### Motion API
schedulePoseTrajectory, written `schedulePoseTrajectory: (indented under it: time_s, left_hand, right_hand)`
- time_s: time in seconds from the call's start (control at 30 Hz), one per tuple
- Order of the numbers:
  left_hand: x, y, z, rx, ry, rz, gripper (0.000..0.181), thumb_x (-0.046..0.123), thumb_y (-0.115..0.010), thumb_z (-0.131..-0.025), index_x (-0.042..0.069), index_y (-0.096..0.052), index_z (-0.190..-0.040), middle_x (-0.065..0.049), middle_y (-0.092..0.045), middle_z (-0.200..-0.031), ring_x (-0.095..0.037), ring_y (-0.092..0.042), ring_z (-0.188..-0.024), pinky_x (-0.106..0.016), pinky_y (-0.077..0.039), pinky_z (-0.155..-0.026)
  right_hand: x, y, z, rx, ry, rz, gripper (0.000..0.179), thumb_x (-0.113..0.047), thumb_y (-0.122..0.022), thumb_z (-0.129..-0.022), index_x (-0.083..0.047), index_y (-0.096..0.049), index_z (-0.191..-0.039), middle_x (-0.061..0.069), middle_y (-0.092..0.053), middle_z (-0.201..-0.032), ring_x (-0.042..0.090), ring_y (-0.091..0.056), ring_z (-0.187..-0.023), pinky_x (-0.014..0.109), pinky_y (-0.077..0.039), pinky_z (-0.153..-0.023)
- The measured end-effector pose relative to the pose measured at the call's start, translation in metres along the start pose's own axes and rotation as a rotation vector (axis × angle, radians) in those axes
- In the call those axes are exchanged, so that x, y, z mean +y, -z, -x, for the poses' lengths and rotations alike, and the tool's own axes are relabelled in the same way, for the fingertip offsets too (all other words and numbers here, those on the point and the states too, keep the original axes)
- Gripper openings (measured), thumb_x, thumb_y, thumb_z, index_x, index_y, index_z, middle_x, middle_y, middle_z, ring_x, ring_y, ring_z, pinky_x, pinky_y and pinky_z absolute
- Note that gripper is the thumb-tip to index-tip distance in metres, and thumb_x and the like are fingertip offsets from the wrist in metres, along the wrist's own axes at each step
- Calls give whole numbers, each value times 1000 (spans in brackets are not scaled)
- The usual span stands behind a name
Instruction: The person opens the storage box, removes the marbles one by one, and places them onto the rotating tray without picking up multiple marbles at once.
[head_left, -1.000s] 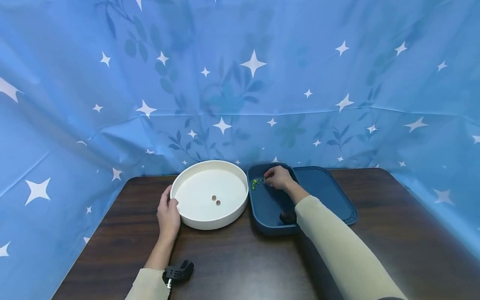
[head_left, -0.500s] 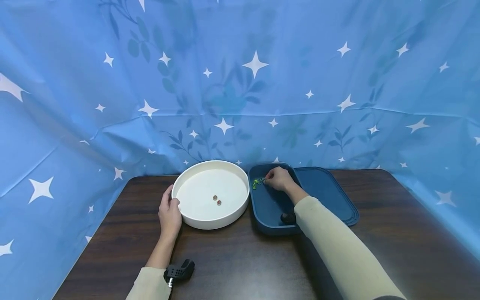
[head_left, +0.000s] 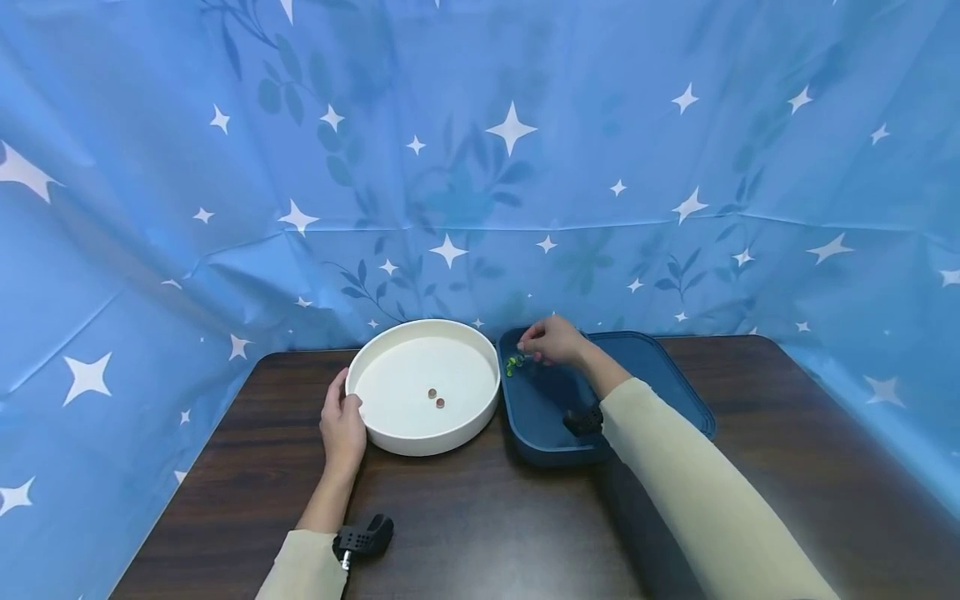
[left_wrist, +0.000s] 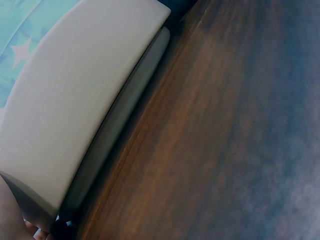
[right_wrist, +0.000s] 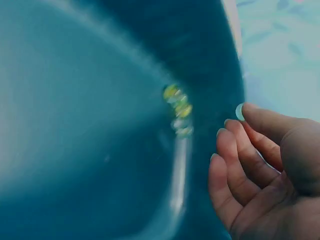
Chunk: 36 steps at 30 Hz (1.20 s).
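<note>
In the head view my left hand (head_left: 342,429) grips the left side of a round white tray (head_left: 397,375), thumb over its rim. Two small brownish, round glass-like pieces (head_left: 436,398) lie on the tray floor. My right hand (head_left: 555,342) is over the far left part of a deep blue rectangular tray (head_left: 543,412). Thumb and index finger pinch a small pale green marble-like piece (right_wrist: 240,111), mostly hidden by the fingers; the other fingers curl loosely. Below them several green and yellow glass marbles (right_wrist: 179,110) lie bunched along the blue tray's wall.
A flat blue lid-like tray (head_left: 652,375) lies against the right side of the deep one, partly behind my right forearm. Both containers stand on a dark wooden table (head_left: 465,517). A blue star-patterned curtain (head_left: 480,167) hangs right behind the table.
My right hand has risen and shifted slightly back from the marbles, its fingertips now above them. The left hand stays on the white tray, and the two brownish pieces lie as before.
</note>
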<state>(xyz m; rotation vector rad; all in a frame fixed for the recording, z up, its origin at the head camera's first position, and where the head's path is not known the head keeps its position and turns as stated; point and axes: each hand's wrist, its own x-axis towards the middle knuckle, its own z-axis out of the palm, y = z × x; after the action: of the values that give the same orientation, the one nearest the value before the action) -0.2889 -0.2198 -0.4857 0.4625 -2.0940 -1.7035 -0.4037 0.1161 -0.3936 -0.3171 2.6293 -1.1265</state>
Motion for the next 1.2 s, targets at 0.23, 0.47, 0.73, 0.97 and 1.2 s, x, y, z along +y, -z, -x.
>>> schedulePoseTrajectory:
  time_s: [0.23,0.47,0.73,0.97,1.2]
  left_hand:
    - [-1,-1,-3,-1,-3,-2,62,14,-35,-94,18,-42,-155,-10,-39,-162,-32,-42,-144,-52,-38,-113]
    - [1,-4,-3,-14,-9,-2,61,14,-34,-94,18,-41,-155,-11,-39,-162,-32,-43,-143,-52,-38,-113]
    - [2,-1,-3,-1,-5,-5,62,13,-34,-94,19,-41,-155,-11,-39,-162,-32,-42,-144,-52,-37,-114]
    - [2,0,-2,0,-2,-9,62,13,-34,-94,17,-41,-155,-11,-38,-162,-32,-41,-145,-52,-36,-115]
    - [2,0,3,-2,2,-9,62,13,-34,-94,17,-41,-155,-11,-39,-162,-32,-44,-141,-52,-37,-113]
  right_hand:
    - [-27,-9,2,-51,52,-33,29,-23,-62,-99,-3,-71,-119,16,-69,-112,36,-66,-100,50,-55,-91]
    - [-41,-30,0,-32,57,-63,27,-23,-64,-99,-3,-71,-116,22,-69,-113,25,-66,-84,47,-58,-82]
    - [-64,-51,-4,-51,66,-96,22,-20,-65,-98,-1,-72,-109,23,-69,-115,24,-71,-83,33,-61,-69]
    - [-75,-74,-9,-91,75,-116,18,-16,-67,-96,-1,-72,-103,18,-72,-97,20,-71,-76,36,-62,-74]
    - [-76,-95,-13,-85,53,-66,15,-15,-68,-95,-2,-74,-97,10,-72,-82,15,-69,-69,32,-61,-69]
